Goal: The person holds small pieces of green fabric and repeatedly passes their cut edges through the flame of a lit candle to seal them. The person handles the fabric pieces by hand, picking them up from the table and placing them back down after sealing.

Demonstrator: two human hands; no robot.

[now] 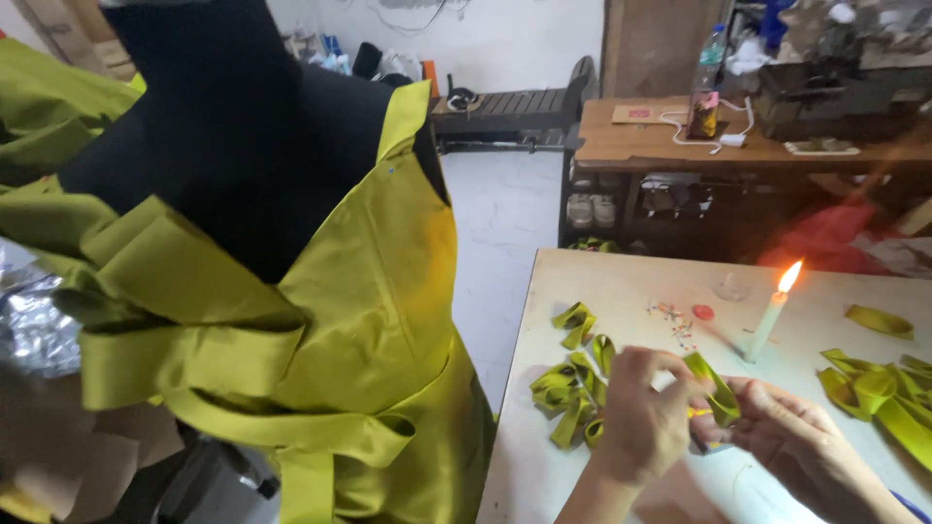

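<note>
At table centre, left hand [643, 419] and right hand [791, 437] together pinch a green ribbon loop [716, 386] — candle [772, 320] burns at one o'clock; drifting near could scorch it.

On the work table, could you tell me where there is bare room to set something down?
The table is bare along its far edge, left of the lit candle, and at its near left corner. It is crowded by the ribbon pile, around both hands, and by the loops at right.
</note>
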